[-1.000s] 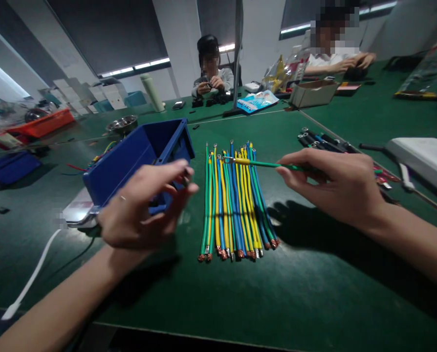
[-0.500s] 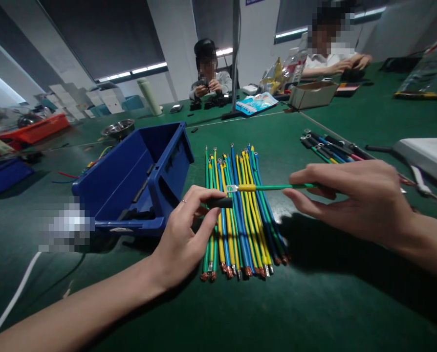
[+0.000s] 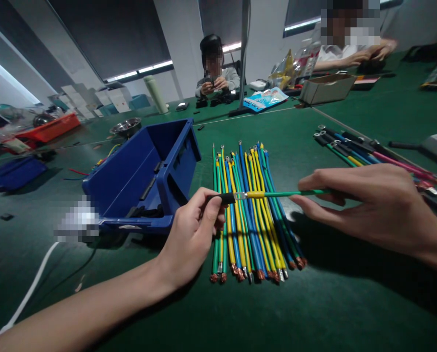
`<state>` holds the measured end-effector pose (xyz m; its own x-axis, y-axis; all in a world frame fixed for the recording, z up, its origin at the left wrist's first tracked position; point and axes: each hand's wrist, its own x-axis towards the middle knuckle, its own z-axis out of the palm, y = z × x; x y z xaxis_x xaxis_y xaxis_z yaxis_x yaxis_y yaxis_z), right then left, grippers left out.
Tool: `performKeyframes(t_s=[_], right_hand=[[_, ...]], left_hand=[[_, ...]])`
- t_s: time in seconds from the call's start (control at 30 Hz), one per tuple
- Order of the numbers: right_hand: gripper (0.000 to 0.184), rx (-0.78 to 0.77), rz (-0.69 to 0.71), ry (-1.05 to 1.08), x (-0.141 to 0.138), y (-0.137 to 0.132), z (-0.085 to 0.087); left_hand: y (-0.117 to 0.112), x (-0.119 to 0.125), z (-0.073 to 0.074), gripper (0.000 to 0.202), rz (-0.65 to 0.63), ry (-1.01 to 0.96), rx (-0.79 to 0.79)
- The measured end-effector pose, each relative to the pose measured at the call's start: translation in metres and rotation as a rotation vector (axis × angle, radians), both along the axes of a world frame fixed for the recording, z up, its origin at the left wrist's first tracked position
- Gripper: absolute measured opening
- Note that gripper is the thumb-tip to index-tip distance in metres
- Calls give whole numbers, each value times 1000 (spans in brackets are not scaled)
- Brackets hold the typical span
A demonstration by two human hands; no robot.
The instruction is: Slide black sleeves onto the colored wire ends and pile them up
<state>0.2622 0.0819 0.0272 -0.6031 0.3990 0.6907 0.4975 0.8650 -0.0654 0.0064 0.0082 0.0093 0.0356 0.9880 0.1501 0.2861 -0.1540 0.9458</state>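
Observation:
Between thumb and fingers, my left hand [image 3: 194, 232] pinches a short black sleeve [image 3: 227, 198] that looks like heat-shrink tubing. My right hand [image 3: 365, 208] grips a green wire [image 3: 286, 193] with a yellow band and a silver ring terminal [image 3: 240, 195] at its left end. The terminal's tip meets the open end of the sleeve; whether it has entered I cannot tell. Beneath both hands lies a row of blue, yellow and green wires [image 3: 257, 249], most with lugs at the far end and bare copper at the near end.
A blue bin [image 3: 119, 181] with black tube pieces stands left of the row. More wires with lugs [image 3: 350, 146] lie at the right. A white cable [image 3: 31, 283] runs along the left. Across the green table [image 3: 277, 318] sit two people, near a cardboard box [image 3: 326, 90].
My left hand has turned and raised the black sleeve into line with the wire, and the terminal's tip now meets its end. The whole view has shifted slightly.

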Motion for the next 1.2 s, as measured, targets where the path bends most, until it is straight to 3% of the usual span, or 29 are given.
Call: performKeyframes(t_s=[0.33,0.6,0.97,1.2], right_hand=[[15,-21,48,-1,-2,-5,-3],[16,-36,64,-12,-3,-7,-2],[14,31,62,-25,-3,-7,1],[6,86,67,-70,0,-4,2]], left_hand=[[-5,-2,-2,39,8,-1,100],[-6,0,-4,39,6,-49,175],[-3,-3,-2,32,-99,160,173],[-6,-3,2,26,-51,221,184]])
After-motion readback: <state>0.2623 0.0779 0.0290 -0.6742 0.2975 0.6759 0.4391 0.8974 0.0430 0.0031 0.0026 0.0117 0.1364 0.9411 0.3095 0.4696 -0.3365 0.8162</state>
